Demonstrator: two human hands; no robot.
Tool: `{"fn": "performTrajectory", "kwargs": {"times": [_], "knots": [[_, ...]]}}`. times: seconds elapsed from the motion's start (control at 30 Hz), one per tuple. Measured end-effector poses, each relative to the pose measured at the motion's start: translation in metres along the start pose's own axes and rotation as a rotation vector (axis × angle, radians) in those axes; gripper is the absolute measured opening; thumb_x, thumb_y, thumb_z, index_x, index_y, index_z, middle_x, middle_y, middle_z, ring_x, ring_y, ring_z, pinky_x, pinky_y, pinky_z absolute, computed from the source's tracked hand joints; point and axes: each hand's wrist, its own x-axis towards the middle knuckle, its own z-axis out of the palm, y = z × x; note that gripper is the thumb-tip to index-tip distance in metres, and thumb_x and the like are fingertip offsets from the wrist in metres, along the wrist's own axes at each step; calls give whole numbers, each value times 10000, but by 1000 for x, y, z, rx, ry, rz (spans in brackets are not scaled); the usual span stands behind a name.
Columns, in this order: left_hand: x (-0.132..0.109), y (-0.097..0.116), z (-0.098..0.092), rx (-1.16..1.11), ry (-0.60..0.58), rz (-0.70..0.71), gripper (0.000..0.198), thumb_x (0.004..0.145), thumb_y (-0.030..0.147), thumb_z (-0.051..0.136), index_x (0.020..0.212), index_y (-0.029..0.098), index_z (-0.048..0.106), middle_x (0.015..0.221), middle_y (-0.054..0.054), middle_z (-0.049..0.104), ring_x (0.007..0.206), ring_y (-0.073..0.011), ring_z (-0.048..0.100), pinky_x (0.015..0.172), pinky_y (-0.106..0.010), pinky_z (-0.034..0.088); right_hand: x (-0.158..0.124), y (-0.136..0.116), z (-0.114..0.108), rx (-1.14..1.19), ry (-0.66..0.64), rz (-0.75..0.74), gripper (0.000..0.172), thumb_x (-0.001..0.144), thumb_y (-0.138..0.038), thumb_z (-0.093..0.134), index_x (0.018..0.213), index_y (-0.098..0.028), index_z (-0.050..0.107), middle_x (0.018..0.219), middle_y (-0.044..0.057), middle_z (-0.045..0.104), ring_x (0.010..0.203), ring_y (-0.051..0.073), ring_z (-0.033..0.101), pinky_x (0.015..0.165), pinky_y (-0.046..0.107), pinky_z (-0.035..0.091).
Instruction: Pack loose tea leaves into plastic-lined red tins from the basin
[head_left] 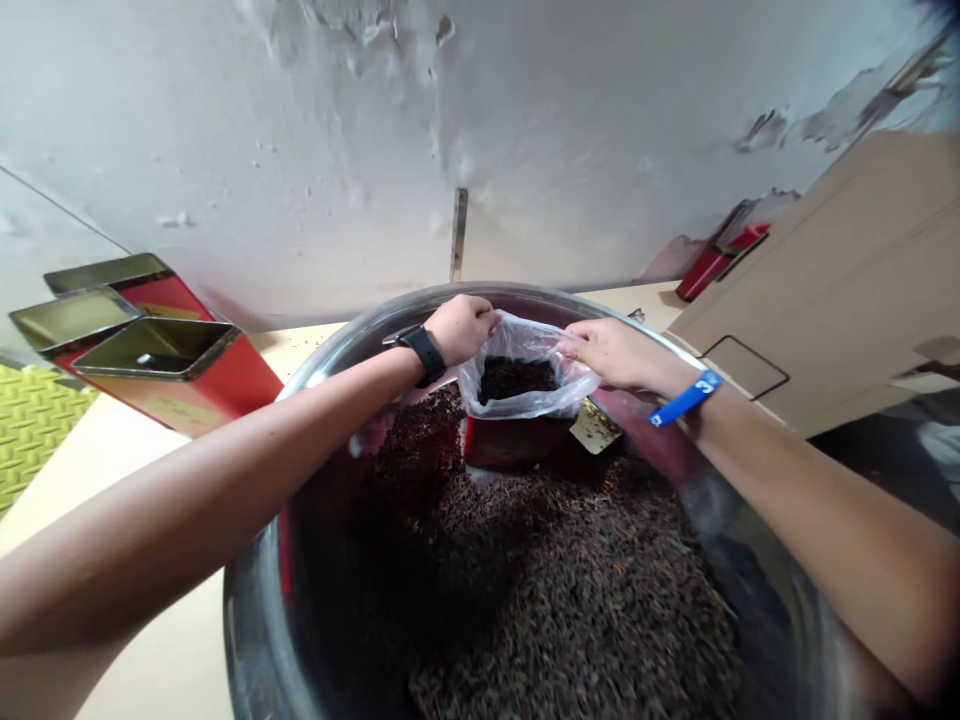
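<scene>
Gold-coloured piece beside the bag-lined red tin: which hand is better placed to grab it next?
Right hand, probably: it pinches the right side of the plastic bag, nearer the gold-coloured piece. The left hand holds the bag's far-left edge, across the red tin. The right must release first.

The left hand (463, 328) is bare, and behind it sits a black watch (427, 356) on a broad, dark strap; its casing (402, 337) shows only edge-on, as a slim dark shape with a paler glint. The right hand (609, 350) is bare too, followed by a flat, bright blue wristband (684, 400) printed in white, the marks too blurred to read. Both forearms (247, 475) are bare as far as they show.
</scene>
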Motion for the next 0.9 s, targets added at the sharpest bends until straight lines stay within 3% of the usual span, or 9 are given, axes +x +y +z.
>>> {"fn": "performTrajectory", "kwargs": {"times": [0.23,0.37,0.47,0.53,0.57,0.63,0.73,0.83,0.9], "knots": [[4,-4,-11,6,-50,28,305,784,370,459,678,114,586,584,-13,512,546,-89,416,535,-238,310,2,-1,-3,-17,45,-2,229,787,-386,476,736,-166,515,523,-24,451,413,60,355,403,214,232],[0,-4,-20,-21,-46,1,304,731,378,520,850,108,594,761,-58,602,657,-119,506,597,-243,367,-5,-4,-12,-43,118,-9,164,765,-317,485,839,-176,521,502,-29,468,395,67,360,395,221,247],[-5,-5,-24,19,-297,-27,259,671,303,542,849,118,582,749,-52,608,622,-121,522,559,-240,377,-14,-10,-18,-85,133,-2,190,720,-225,479,900,-179,517,506,-22,515,390,83,420,401,230,310],[-8,-6,-27,7,-511,-71,189,647,243,513,788,131,572,691,-30,601,564,-104,513,516,-222,370,-20,-15,-23,-150,50,-4,269,683,-198,495,950,-185,523,506,-26,533,372,86,437,400,233,331],[-8,-7,-29,6,-541,-80,165,638,226,503,759,134,567,661,-21,591,540,-94,501,495,-213,359,-22,-16,-25,-169,-13,2,304,673,-195,502,977,-189,525,493,-32,529,357,85,431,391,232,326],[-7,-6,-33,22,-403,-69,150,627,223,521,741,135,563,615,-12,556,508,-80,463,465,-203,330,-25,-17,-30,-119,-92,23,362,678,-196,500,1040,-196,518,458,-41,503,343,89,421,375,231,311],[-4,-3,-39,-84,-101,-93,188,651,261,557,788,132,555,579,-4,481,470,-58,378,444,-206,291,-23,-13,-36,144,13,43,406,720,-209,477,1125,-182,491,456,-32,469,373,98,424,379,236,315],[-3,-1,-43,-242,16,-139,244,723,301,518,898,131,532,605,-11,462,469,-48,335,455,-211,290,-20,-7,-39,320,169,37,377,784,-285,456,1139,-169,499,487,-20,440,399,95,402,374,235,299],[-4,-1,-49,-233,25,-97,333,771,352,471,1024,139,504,694,-40,514,513,-63,388,484,-216,316,-20,-4,-40,314,158,15,426,820,-390,436,1186,-176,472,494,-20,439,410,100,399,372,234,301]]}}
